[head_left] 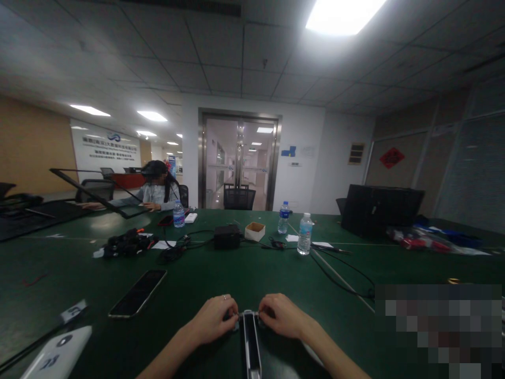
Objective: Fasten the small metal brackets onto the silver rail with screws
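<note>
A long, narrow silver-framed object with a dark inset [252, 345] lies on the green table, pointing away from me; its near end runs out of the picture. My left hand [215, 317] is closed in a pinch at the left of its far end. On the opposite side, my right hand [283, 317] is closed the same way. Small pale bits show at the fingertips of both hands, too small to name. Left of my left hand lies a dark-screened phone [139, 293]. A white device marked with a number [59, 355] sits at the lower left.
Across the green table [205, 273] stand water bottles [304, 235], a small open box [254, 231], a black power adapter [226, 237] and tangled cables [173, 252]. A large black case [381, 210] stands at right. A person [160, 187] sits across, hands near a black frame [90, 192].
</note>
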The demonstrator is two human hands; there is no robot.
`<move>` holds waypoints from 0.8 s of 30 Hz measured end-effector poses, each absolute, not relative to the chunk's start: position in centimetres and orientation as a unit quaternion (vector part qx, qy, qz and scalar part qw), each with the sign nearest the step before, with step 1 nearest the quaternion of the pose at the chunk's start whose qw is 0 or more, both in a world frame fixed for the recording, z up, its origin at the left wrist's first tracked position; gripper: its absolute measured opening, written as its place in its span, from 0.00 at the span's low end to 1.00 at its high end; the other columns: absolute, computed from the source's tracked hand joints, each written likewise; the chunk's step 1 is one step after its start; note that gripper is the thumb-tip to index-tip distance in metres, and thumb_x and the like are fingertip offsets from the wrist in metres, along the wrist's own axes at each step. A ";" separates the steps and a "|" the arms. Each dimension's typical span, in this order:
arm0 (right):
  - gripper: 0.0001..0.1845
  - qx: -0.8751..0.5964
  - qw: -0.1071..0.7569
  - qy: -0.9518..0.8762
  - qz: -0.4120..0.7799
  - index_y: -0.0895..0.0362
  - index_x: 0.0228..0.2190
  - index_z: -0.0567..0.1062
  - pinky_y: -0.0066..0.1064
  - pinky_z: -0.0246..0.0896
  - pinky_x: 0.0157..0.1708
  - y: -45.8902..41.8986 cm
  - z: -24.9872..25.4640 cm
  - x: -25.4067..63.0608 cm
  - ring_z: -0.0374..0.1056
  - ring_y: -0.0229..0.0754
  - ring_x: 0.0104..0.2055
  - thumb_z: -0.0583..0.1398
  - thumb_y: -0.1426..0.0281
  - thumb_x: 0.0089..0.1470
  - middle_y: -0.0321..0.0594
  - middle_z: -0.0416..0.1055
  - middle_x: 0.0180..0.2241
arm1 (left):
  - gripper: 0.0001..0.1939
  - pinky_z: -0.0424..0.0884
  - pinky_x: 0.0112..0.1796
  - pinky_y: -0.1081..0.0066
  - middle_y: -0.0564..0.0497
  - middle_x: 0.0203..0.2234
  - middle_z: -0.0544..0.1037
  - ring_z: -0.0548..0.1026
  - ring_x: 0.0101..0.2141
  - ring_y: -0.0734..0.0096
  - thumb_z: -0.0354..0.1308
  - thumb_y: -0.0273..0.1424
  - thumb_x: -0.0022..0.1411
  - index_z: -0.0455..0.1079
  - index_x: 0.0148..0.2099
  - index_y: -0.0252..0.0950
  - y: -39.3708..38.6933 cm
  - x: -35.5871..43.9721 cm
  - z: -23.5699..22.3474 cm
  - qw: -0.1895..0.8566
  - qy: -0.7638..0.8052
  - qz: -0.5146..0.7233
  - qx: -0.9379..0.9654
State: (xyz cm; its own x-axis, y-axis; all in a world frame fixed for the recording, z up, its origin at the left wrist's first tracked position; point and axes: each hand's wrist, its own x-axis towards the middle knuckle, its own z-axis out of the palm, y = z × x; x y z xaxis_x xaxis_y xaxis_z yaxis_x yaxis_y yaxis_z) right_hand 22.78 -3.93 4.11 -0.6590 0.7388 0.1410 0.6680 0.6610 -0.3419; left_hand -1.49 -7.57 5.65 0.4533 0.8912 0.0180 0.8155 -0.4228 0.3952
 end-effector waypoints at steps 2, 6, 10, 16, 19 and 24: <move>0.11 -0.388 0.140 -0.902 0.130 0.57 0.35 0.77 0.25 0.58 0.33 -3.9 4.1 22.8 0.68 0.38 0.33 0.55 0.69 0.57 0.39 0.74 0.33 | 0.08 0.64 0.36 0.72 0.52 0.36 0.74 0.71 0.36 0.68 0.53 0.33 0.64 0.71 0.41 0.38 -7.6 -1.5 5.6 0.165 0.510 0.116 0.836; 0.10 -0.390 0.143 -0.901 0.126 0.57 0.35 0.78 0.25 0.58 0.32 -4.0 4.2 22.7 0.68 0.38 0.32 0.56 0.69 0.56 0.39 0.75 0.33 | 0.08 0.64 0.35 0.72 0.51 0.36 0.74 0.71 0.35 0.68 0.53 0.33 0.64 0.71 0.41 0.38 -7.3 -1.5 5.2 0.160 0.503 0.123 0.840; 0.10 -0.392 0.139 -0.901 0.120 0.57 0.35 0.78 0.25 0.58 0.32 -4.1 4.4 22.7 0.69 0.38 0.33 0.56 0.69 0.56 0.39 0.75 0.33 | 0.08 0.63 0.34 0.72 0.51 0.35 0.74 0.71 0.35 0.68 0.52 0.33 0.63 0.71 0.41 0.38 -7.0 -1.7 4.7 0.151 0.498 0.125 0.845; 0.10 -0.390 0.137 -0.902 0.127 0.57 0.35 0.78 0.25 0.58 0.33 -4.0 4.2 22.7 0.69 0.38 0.33 0.56 0.70 0.56 0.40 0.75 0.34 | 0.08 0.64 0.35 0.72 0.51 0.35 0.74 0.71 0.36 0.67 0.52 0.34 0.64 0.70 0.41 0.38 -7.1 -1.6 4.8 0.150 0.498 0.124 0.845; 0.10 -0.388 0.139 -0.902 0.126 0.57 0.35 0.78 0.25 0.58 0.33 -4.0 4.2 22.7 0.69 0.38 0.33 0.56 0.70 0.56 0.40 0.75 0.34 | 0.08 0.64 0.35 0.72 0.51 0.36 0.74 0.71 0.36 0.67 0.52 0.33 0.64 0.71 0.42 0.38 -7.2 -1.5 5.1 0.157 0.502 0.118 0.842; 0.10 -0.388 0.143 -0.901 0.129 0.57 0.35 0.77 0.24 0.57 0.32 -4.1 4.3 22.7 0.69 0.38 0.33 0.56 0.69 0.56 0.39 0.75 0.33 | 0.09 0.64 0.35 0.72 0.51 0.36 0.74 0.71 0.36 0.67 0.52 0.33 0.64 0.71 0.42 0.37 -7.4 -1.4 5.5 0.164 0.507 0.114 0.838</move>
State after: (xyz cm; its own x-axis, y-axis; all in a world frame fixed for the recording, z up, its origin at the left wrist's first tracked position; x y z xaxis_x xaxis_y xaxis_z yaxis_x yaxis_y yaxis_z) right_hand 22.71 -4.07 4.29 -0.6577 0.7365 0.1581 0.6627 0.6655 -0.3435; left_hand -1.45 -7.43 5.48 0.4590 0.8881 0.0247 0.8135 -0.4313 0.3902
